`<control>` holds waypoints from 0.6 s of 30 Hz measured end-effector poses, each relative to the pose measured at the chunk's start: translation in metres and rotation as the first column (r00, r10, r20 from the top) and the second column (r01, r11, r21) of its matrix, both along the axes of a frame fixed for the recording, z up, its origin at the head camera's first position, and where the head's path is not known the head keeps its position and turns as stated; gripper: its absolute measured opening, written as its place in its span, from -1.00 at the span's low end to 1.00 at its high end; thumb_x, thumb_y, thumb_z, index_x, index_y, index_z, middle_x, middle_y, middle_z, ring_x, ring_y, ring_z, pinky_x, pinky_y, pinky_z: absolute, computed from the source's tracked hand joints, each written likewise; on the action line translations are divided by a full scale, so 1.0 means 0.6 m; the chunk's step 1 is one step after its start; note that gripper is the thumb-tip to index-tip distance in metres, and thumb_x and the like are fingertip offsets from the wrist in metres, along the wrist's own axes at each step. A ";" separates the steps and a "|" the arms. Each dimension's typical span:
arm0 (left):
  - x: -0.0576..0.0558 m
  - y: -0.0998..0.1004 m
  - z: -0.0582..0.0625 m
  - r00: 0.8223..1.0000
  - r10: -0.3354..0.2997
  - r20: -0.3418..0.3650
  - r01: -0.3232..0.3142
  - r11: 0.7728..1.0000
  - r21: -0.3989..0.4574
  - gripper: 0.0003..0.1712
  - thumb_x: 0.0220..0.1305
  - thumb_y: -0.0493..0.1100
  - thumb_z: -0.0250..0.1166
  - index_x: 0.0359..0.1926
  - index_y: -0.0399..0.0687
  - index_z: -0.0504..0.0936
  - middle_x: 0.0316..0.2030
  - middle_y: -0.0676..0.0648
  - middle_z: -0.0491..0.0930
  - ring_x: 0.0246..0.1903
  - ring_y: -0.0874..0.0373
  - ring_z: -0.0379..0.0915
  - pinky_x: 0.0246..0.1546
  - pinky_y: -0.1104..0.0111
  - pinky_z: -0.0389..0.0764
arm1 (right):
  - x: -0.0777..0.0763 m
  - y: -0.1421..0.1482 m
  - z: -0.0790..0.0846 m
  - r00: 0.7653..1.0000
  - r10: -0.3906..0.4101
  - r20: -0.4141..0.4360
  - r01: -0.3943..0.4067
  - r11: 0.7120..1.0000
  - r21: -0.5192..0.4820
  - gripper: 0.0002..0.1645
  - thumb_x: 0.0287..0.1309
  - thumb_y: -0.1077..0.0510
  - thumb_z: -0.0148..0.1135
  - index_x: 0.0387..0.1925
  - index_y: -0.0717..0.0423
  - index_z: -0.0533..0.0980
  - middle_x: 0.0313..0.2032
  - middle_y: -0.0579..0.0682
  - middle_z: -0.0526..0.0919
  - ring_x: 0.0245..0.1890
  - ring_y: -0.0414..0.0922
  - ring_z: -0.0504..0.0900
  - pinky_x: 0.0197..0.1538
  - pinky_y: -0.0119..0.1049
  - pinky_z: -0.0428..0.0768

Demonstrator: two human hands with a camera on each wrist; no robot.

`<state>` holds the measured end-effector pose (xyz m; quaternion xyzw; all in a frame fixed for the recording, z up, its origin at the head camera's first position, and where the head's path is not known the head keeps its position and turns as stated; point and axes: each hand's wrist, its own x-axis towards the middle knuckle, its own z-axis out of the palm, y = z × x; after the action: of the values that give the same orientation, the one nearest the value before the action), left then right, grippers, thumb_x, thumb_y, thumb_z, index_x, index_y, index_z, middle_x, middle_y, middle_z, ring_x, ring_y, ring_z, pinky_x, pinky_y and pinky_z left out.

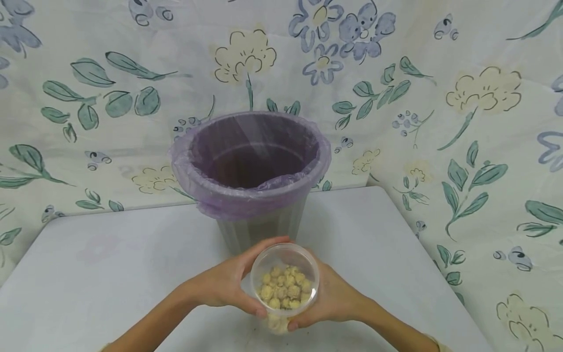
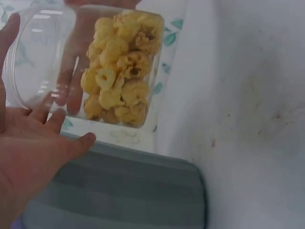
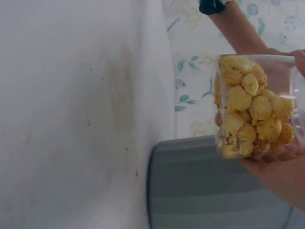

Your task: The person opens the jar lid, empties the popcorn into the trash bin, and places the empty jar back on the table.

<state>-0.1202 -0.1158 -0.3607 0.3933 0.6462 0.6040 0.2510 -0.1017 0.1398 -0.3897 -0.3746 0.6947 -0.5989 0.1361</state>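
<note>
A clear plastic jar (image 1: 286, 254) is partly filled with pale yellow popcorn (image 1: 283, 288). It is held between both hands above the near part of the white table, its round top facing up toward the head camera. My left hand (image 1: 222, 283) grips the jar's left side near the rim, with the thumb on the near side. On the opposite side, my right hand (image 1: 336, 296) holds it, thumb also near. Through the clear wall of the jar (image 2: 43, 57) in the left wrist view, fingers show behind. Rounded popcorn pieces (image 3: 255, 107) fill the jar's lower part in the right wrist view.
Just beyond the hands stands a grey trash bin (image 1: 264, 227), lined with a purple plastic bag (image 1: 250, 203) folded over its rim. Small dark crumbs and faint stains mark the white table (image 3: 62, 119). Floral cloth (image 1: 396, 29) hangs behind the table and along its right side.
</note>
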 end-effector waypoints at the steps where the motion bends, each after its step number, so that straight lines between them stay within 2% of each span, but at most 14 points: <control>1: 0.003 0.001 -0.002 1.000 0.025 -0.016 -0.025 1.000 0.000 0.21 -0.01 -0.09 0.61 0.56 0.15 0.06 0.43 -0.04 0.23 0.38 -0.22 0.09 0.28 -0.27 0.07 | 0.000 0.000 0.000 1.000 -0.003 0.000 0.003 1.000 -0.002 0.33 -0.34 0.24 0.70 0.47 -0.08 0.13 0.31 0.16 0.39 0.28 0.05 0.40 0.32 -0.04 0.36; 4: 0.017 0.007 -0.006 0.990 0.124 -0.068 -0.125 0.992 -0.004 0.21 -0.04 -0.20 0.61 0.55 0.13 0.09 0.39 -0.03 0.28 0.33 -0.20 0.17 0.26 -0.20 0.20 | 0.000 0.001 -0.001 1.000 -0.027 -0.016 0.027 1.000 0.005 0.33 -0.35 0.22 0.71 0.47 -0.09 0.13 0.31 0.13 0.40 0.27 0.04 0.41 0.32 -0.05 0.37; 7: 0.036 0.016 -0.011 0.965 0.249 -0.085 -0.249 0.968 0.005 0.21 -0.06 -0.25 0.61 0.54 0.06 0.10 0.37 -0.04 0.30 0.28 -0.21 0.22 0.21 -0.15 0.29 | -0.002 0.001 -0.004 0.998 -0.051 -0.043 0.051 0.999 0.005 0.34 -0.34 0.20 0.72 0.47 -0.09 0.13 0.31 0.07 0.41 0.27 0.06 0.42 0.32 -0.04 0.36; 9: 0.051 0.025 -0.013 0.941 0.331 -0.078 -0.331 0.944 0.009 0.21 -0.05 -0.23 0.62 0.54 0.02 0.08 0.38 -0.05 0.28 0.29 -0.23 0.20 0.21 -0.20 0.27 | -0.003 0.002 -0.006 0.997 -0.062 -0.053 0.062 0.998 0.002 0.34 -0.34 0.20 0.72 0.48 -0.11 0.12 0.32 0.04 0.39 0.28 0.10 0.40 0.32 -0.04 0.36; 12: 0.069 0.035 -0.012 0.909 0.413 -0.056 -0.414 0.910 -0.008 0.23 -0.03 -0.17 0.61 0.55 0.05 0.03 0.43 -0.04 0.21 0.37 -0.25 0.09 0.23 -0.36 0.10 | -0.005 0.003 -0.008 0.997 -0.060 -0.056 0.059 0.998 -0.006 0.34 -0.32 0.21 0.71 0.49 -0.12 0.11 0.35 0.07 0.36 0.30 0.12 0.37 0.33 -0.01 0.36; 14: 0.074 0.036 -0.010 0.905 0.421 -0.063 -0.423 0.906 -0.023 0.27 -0.02 -0.13 0.60 0.57 0.10 -0.04 0.48 -0.05 0.12 0.43 -0.26 -0.01 0.23 -0.43 -0.01 | -0.005 0.003 -0.009 0.996 -0.061 -0.060 0.061 0.998 -0.003 0.35 -0.31 0.20 0.71 0.49 -0.13 0.10 0.35 0.08 0.35 0.31 0.09 0.36 0.33 0.00 0.35; 15: 0.074 0.034 -0.008 0.908 0.415 -0.059 -0.417 0.909 -0.028 0.30 -0.01 -0.13 0.60 0.58 0.11 -0.08 0.50 -0.05 0.08 0.44 -0.25 -0.06 0.24 -0.43 -0.05 | -0.005 0.003 -0.009 0.996 -0.063 -0.066 0.063 0.998 0.001 0.35 -0.31 0.20 0.71 0.49 -0.13 0.10 0.36 0.08 0.35 0.32 0.08 0.36 0.33 0.00 0.35; 18: 0.064 0.022 -0.002 0.935 0.349 -0.067 -0.350 0.937 -0.015 0.36 0.01 -0.13 0.59 0.60 0.13 -0.19 0.55 -0.07 -0.07 0.49 -0.19 -0.20 0.27 -0.40 -0.14 | -0.004 0.003 -0.007 0.995 -0.073 -0.063 0.073 0.997 0.011 0.35 -0.32 0.19 0.71 0.49 -0.13 0.10 0.36 0.07 0.35 0.31 0.06 0.36 0.33 0.00 0.34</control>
<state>-0.0821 -0.1023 -0.3621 0.2879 0.7215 0.6173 0.1243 -0.1039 0.1414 -0.3942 -0.3665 0.7156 -0.5870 0.0948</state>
